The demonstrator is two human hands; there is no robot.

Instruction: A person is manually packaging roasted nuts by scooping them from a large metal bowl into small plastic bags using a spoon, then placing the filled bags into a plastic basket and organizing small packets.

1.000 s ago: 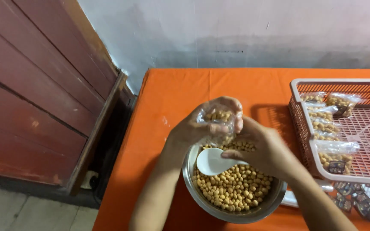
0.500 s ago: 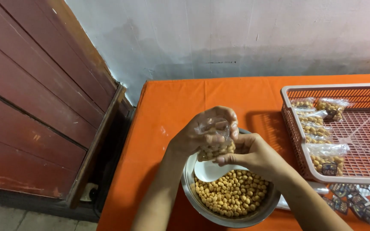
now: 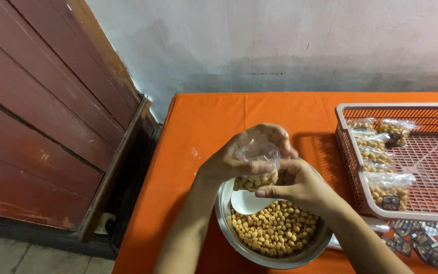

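head view, hands: both are up over the bowl, close together, pretty much touching each other around the little bag

left hand [image 3: 239, 157]: wrapped around a small clear plastic bag [image 3: 255, 170], fingers curled over the top part, thumb pressed across the front, so it's properly gripping it

right hand [image 3: 292, 185]: clenched loosely just right of the bag, fingertips against the bag's lower side; a white spoon [image 3: 249, 202] pokes out from under it, but can't tell if the fingers actually hold its handle

bag: partly filled with yellow-tan round nuts at the bottom, crinkled empty plastic on top, hanging right above the far-left rim of the bowl

bowl: a round metal bowl [image 3: 229, 228] on the near part of the table, loaded with the same nuts [image 3: 277, 231], spoon scoop resting on the pile at the far-left side

table: orange cloth on the table [image 3: 204, 122], pushed against a white wall

basket: pinkish plastic mesh basket [image 3: 351, 147] off to the right, with several filled bags [image 3: 381, 152] lined up along its left side

near right: a scatter of small dark labels [image 3: 422, 241] on the table in front of the basket

left of table: reddish wooden door [image 3: 41, 116], well apart from the hands
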